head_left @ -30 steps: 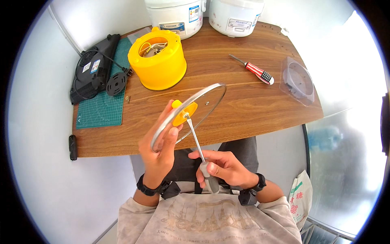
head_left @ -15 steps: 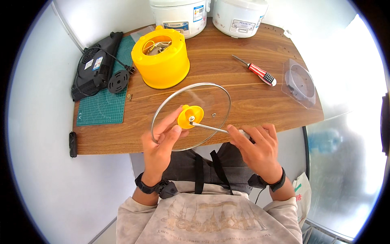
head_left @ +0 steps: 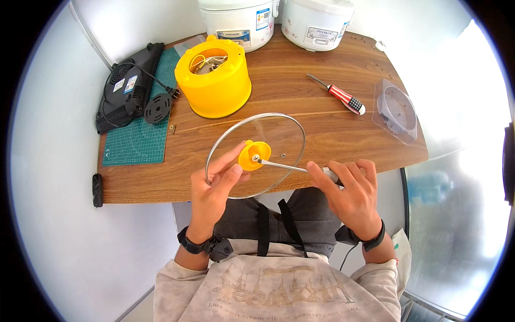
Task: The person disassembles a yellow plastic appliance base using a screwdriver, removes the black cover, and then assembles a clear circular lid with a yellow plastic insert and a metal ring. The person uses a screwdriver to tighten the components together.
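My left hand (head_left: pixel 210 196) is closed around the edge of a clear glass lid (head_left: pixel 281 131) with a metal rim, its fingertips at the lid's yellow knob (head_left: pixel 247 159). The lid is tilted up above the table's front edge. A small silver screw (head_left: pixel 256 158) sits in the hollow of the knob. My right hand (head_left: pixel 351 193) grips a screwdriver (head_left: pixel 287 166), its shaft pointing left. The tip is at the screw; whether it sits in the slot I cannot tell. My fingers hide most of the handle.
Behind the lid stands a yellow round appliance housing (head_left: pixel 214 91) with exposed wires. A red-and-white screwdriver (head_left: pixel 346 99) and a clear plastic tray (head_left: pixel 394 112) lie to the right. A black appliance base (head_left: pixel 126 88) rests on a green cutting mat (head_left: pixel 134 147). Two rice cookers (head_left: pixel 316 24) stand at the back.
The lid and knob have shifted slightly right with my left hand. My right hand has moved a little right, and the screwdriver's tip has shifted from the screw's lower edge toward its middle.
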Available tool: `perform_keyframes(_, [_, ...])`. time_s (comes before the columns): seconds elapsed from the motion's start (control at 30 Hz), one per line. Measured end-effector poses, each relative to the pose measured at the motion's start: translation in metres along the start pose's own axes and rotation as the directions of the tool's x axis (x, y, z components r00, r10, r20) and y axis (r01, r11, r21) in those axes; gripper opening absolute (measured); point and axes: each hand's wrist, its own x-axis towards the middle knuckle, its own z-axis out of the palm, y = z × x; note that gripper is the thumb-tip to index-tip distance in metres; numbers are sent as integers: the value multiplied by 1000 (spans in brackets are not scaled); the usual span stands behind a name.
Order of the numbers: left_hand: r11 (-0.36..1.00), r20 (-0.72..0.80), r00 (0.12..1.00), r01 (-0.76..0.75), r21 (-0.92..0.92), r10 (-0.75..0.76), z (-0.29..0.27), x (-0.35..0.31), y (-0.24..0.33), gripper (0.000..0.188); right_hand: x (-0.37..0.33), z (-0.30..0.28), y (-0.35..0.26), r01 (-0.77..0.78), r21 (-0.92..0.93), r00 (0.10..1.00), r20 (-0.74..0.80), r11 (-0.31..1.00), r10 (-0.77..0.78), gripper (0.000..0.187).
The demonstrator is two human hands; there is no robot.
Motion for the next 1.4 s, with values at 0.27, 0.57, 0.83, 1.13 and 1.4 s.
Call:
perform_keyframes(0.27, [1000, 16, 1000, 15, 1, -15, 0, 1, 0, 38, 0, 0, 1, 43, -50, 999, -7, 998, -43, 47])
perform_keyframes(0.57, [999, 22, 999, 33, 41, -34, -2, 1, 1, 38, 8, -6, 4, 62, -50, 998, -20, 997, -63, 55])
perform_keyframes(0.83, [999, 35, 999, 19, 44, -20, 1, 1, 4, 38, 9, -7, 7, 83, -54, 996, -35, 995, -85, 57])
perform_keyframes(1.13, [997, 38, 999, 10, 74, -13, 1, 0, 5, 37, 11, -11, 6, 94, -78, 995, -12, 992, -95, 54])
perform_keyframes(1.4, [962, 52, 996, 49, 269, -66, -2, -2, 4, 36, 15, -18, -1, 67, -67, 998, 4, 995, -67, 50])
